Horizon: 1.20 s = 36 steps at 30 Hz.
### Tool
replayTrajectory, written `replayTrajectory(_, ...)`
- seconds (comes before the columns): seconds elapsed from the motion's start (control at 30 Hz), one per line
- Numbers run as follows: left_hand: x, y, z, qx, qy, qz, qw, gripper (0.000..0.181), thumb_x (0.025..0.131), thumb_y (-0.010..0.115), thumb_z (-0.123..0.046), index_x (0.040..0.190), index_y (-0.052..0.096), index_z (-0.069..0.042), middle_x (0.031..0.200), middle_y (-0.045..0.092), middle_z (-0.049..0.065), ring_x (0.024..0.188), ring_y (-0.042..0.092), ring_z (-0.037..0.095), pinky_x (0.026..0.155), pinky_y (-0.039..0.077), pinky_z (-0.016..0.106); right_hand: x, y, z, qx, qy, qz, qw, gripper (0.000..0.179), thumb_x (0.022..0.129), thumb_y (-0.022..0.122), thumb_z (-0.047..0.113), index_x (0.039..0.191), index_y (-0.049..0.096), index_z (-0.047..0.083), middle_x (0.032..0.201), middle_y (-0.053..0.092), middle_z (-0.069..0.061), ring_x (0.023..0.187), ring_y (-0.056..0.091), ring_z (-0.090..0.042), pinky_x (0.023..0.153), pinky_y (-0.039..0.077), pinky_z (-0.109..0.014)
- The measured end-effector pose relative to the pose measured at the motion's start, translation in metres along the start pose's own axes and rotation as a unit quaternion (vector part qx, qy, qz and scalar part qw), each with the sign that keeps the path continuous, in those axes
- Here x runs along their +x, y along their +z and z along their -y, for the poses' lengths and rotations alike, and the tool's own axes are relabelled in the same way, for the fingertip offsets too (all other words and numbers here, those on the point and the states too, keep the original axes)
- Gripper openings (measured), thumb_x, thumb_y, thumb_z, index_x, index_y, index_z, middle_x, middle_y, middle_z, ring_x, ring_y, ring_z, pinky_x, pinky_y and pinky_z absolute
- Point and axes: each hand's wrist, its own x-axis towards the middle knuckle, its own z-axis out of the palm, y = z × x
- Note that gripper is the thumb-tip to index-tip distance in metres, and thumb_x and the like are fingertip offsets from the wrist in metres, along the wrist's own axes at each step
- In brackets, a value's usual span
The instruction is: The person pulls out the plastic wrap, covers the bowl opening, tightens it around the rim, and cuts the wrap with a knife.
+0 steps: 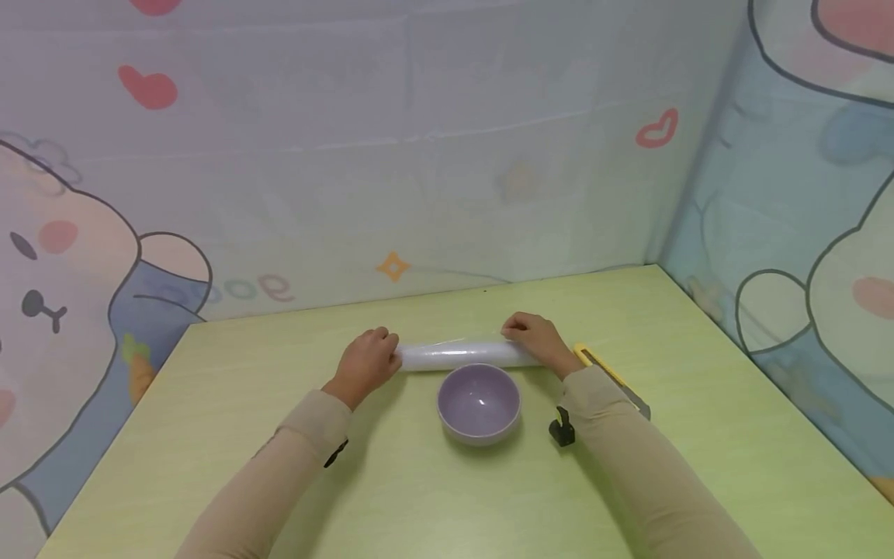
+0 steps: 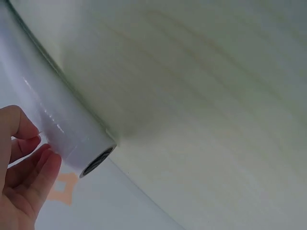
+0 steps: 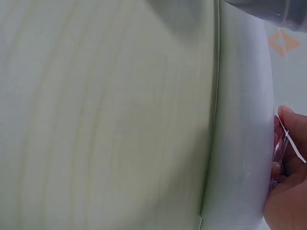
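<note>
A roll of clear plastic wrap (image 1: 454, 355) lies crosswise on the table, its hollow core showing at the left end in the left wrist view. At that end my left hand (image 1: 368, 361) pinches the film's edge with bent fingers, on the side toward the backdrop. Toward the other end, my right hand (image 1: 538, 339) grips a bunched bit of film (image 3: 279, 148) between thumb and fingers. Between the forearms, just in front of the roll, stands an upright lilac bowl (image 1: 482, 436). No contents show inside it.
A yellow utility knife (image 1: 592, 359) lies right of the roll, partly hidden by the right sleeve (image 1: 628, 435). Black camera mounts hang under both wrists. The pale green table (image 1: 230, 435) ends at a printed cloth backdrop (image 1: 314, 186) behind and at the sides.
</note>
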Motion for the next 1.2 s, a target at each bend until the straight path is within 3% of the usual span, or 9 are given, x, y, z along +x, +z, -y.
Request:
replayTrajectory(0.2,-0.001,-0.005,0.007,-0.062,0.010,-0.002,0.9980,0.018,0.078,0.059,-0.004,0.066,0.046,-0.009,0.058,0.039,0.000,0.053,0.029,0.011,0.050,0.027,0.023,0.001,0.002,-0.002,-0.009,0.000,-0.007,0.9999,0.019,0.092,0.054,0.022,0.101,0.064,0.007,0.104,0.065,-0.011,0.098,0.057,-0.025,0.086,0.043,-0.040)
replayTrajectory(0.4,0.001,-0.010,0.018,-0.107,-0.003,0.035,0.9937,0.014,0.082,0.055,-0.005,0.073,0.046,-0.011,0.057,0.037,-0.004,0.053,0.029,0.009,0.052,0.026,0.022,-0.001,0.002,0.000,-0.013,0.002,-0.008,0.9999,0.021,0.093,0.054,0.022,0.102,0.064,0.007,0.105,0.065,-0.012,0.099,0.057,-0.026,0.087,0.043,-0.041)
replayTrajectory(0.63,0.004,-0.016,0.024,-0.146,0.002,0.044,0.9883,0.009,0.087,0.050,-0.006,0.081,0.046,-0.012,0.057,0.041,-0.004,0.051,0.029,0.009,0.052,0.027,0.023,-0.001,-0.001,0.001,0.006,0.017,-0.001,0.9998,0.022,0.093,0.053,0.023,0.104,0.063,0.008,0.108,0.063,-0.011,0.104,0.055,-0.026,0.090,0.042,-0.042)
replayTrajectory(0.9,0.009,-0.013,0.025,-0.208,-0.063,0.092,0.9716,0.007,0.094,0.042,-0.013,0.090,0.048,-0.010,0.073,0.053,0.002,0.057,0.039,0.013,0.056,0.034,0.027,0.001,0.000,0.000,-0.005,0.013,0.001,0.9999,0.023,0.093,0.053,0.023,0.105,0.063,0.007,0.108,0.063,-0.012,0.104,0.056,-0.027,0.090,0.042,-0.042)
replayTrajectory(1.2,0.012,-0.010,0.025,-0.214,-0.102,0.099,0.9663,0.010,0.097,0.040,-0.015,0.096,0.046,-0.006,0.076,0.049,0.005,0.063,0.040,0.016,0.060,0.035,0.029,0.003,-0.006,0.002,-0.033,-0.027,0.012,0.9990,0.020,0.092,0.055,0.024,0.100,0.066,0.009,0.103,0.066,-0.009,0.097,0.057,-0.024,0.086,0.044,-0.039)
